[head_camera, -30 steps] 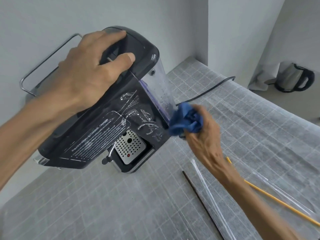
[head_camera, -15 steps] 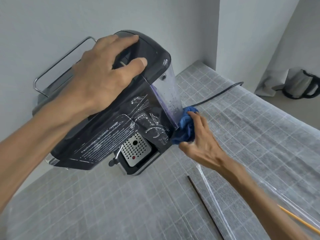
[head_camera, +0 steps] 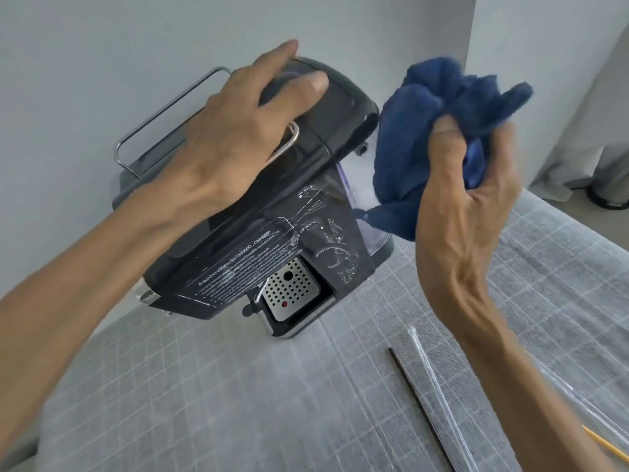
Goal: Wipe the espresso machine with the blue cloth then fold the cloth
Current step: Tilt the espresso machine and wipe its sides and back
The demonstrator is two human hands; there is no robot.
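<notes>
- The black plastic espresso machine (head_camera: 272, 212) stands on the grey checked table covering (head_camera: 238, 403), seen from above; white printed text and line drawings run down its dark side, and a perforated steel drip tray (head_camera: 289, 294) with a red dot shows at its foot.
- The left hand (head_camera: 238, 131) rests on the machine's top, fingers straight and spread, thumb laid along the lid, just in front of a chrome rail (head_camera: 170, 110).
- The dark blue terry cloth (head_camera: 425, 131) is bunched into loose folds.
- The right hand (head_camera: 476, 206) grips it, fingers curled and clamped into the bundle; most of the cloth bulges above and left of the fingertips, one corner hanging against the machine's clear side.
</notes>
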